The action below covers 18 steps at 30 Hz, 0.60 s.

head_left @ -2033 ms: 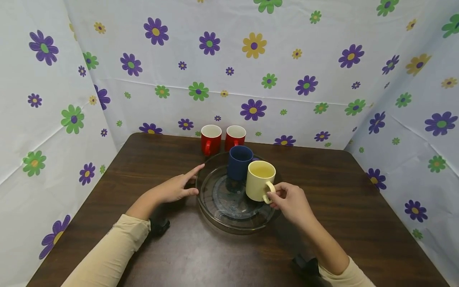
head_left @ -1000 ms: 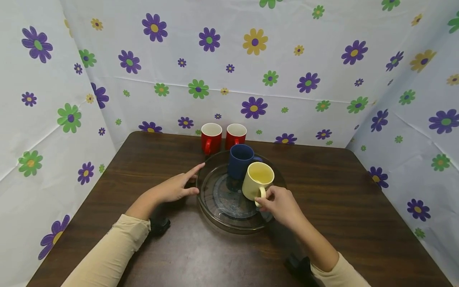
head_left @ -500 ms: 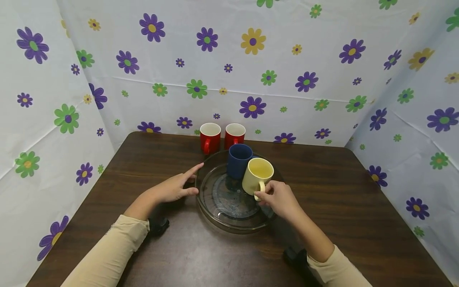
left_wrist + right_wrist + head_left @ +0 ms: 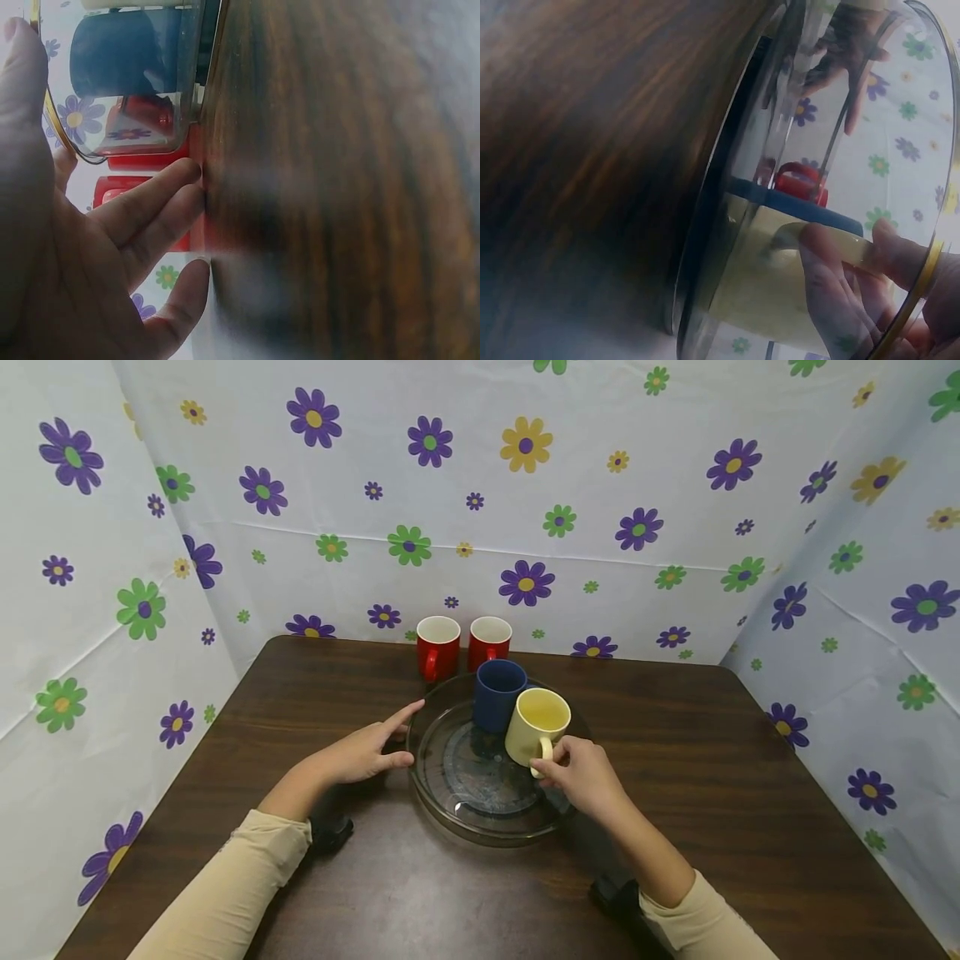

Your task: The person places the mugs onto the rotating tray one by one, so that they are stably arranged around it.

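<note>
A round, see-through smoky tray (image 4: 465, 814) with a raised rim lies on the table. Inside it, toward the back, stands a dark blue mug (image 4: 495, 700). Just in front and to the right is a pale yellow mug (image 4: 528, 735), its handle pinched between the thumb and fingers of my right hand (image 4: 588, 775). The two mugs stand side by side, very close. At the tray's left rim my left hand (image 4: 360, 753) is spread with straight fingers, the fingertips at the rim. Through the clear wall, the right wrist view shows the yellow mug (image 4: 769, 270) in my grip.
Two red mugs with white insides, a left one (image 4: 438, 647) and a right one (image 4: 490, 643), stand behind the tray near the back edge. The brown wooden table (image 4: 712, 793) is bordered by flower-patterned cloth (image 4: 600, 460) at the back and sides.
My right hand has brought the yellow mug leftward and slightly back, closer to the blue mug, with its handle turned more to the front. My left hand has stayed at the rim.
</note>
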{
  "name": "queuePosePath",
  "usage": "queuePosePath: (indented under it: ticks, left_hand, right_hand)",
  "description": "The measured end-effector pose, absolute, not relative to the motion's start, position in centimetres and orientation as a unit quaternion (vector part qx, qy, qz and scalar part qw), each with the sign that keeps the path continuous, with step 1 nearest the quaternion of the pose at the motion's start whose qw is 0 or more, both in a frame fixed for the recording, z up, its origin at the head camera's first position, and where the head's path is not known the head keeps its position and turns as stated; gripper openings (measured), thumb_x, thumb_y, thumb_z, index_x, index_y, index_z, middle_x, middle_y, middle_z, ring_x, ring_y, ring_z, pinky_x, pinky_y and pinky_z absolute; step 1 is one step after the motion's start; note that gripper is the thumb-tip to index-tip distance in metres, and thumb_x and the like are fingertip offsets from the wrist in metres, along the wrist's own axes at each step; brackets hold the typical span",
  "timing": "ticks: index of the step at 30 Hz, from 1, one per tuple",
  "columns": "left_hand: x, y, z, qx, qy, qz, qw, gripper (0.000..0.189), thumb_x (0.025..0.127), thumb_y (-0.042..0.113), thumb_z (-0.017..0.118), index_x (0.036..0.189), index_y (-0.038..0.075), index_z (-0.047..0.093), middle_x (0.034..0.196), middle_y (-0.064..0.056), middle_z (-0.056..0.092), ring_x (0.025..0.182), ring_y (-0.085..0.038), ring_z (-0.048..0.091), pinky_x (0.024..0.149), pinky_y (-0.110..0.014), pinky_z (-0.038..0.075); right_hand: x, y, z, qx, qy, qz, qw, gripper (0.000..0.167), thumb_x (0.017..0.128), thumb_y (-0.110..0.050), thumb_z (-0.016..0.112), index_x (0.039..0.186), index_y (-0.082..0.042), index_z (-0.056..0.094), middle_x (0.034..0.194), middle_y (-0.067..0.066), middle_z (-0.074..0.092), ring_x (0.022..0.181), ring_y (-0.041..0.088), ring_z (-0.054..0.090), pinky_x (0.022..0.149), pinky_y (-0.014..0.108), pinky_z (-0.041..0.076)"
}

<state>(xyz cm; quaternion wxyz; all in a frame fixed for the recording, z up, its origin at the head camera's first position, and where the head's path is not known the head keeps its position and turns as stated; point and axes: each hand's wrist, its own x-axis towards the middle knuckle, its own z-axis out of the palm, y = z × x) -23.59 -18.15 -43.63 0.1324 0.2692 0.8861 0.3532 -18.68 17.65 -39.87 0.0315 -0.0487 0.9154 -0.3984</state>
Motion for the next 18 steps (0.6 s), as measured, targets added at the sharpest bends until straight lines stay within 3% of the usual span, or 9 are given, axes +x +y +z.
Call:
queuePosePath:
  ticks: [6, 13, 18]
  left_hand:
    - [-23.61, -18.17, -43.57, 0.270, 0.888, 0.350, 0.129, 0.086, 0.100, 0.039, 0.063, 0.164, 0.026, 0.007, 0.148, -0.030, 0.046, 0.137, -0.048, 0.044, 0.108, -0.071, 0.032]
    - [-23.65, -18.24, -43.57, 0.269, 0.888, 0.351, 0.129, 0.088, 0.099, 0.043, 0.063, 0.164, 0.028, 0.006, 0.149, -0.030, 0.046, 0.138, -0.048, 0.044, 0.108, -0.071, 0.032]
    - [-23.60, -18.23, -43.79, 0.267, 0.889, 0.347, 0.133, 0.087, 0.100, 0.041, 0.063, 0.164, 0.028, 0.006, 0.149, -0.030, 0.046, 0.137, -0.049, 0.044, 0.108, -0.071, 0.032]
  right_hand:
    - [-18.64, 17.38, -39.76, -0.049, 0.921, -0.386, 0.022, 0.019, 0.089, -0.013, 0.079, 0.086, -0.001, 0.064, 0.082, 0.009, 0.070, 0.074, 0.025, 0.075, 0.061, 0.029, 0.054]
    - [-18.63, 17.38, -39.99, -0.063, 0.924, -0.376, 0.001, 0.020, 0.089, -0.014, 0.079, 0.086, -0.002, 0.064, 0.083, 0.009, 0.070, 0.071, 0.022, 0.075, 0.059, 0.027, 0.055]
    - [-18.14, 17.78, -39.98, -0.091, 0.944, -0.316, -0.032, 0.023, 0.087, -0.024, 0.081, 0.087, -0.006, 0.068, 0.071, 0.001, 0.061, 0.060, 0.015, 0.056, 0.051, 0.024, 0.041]
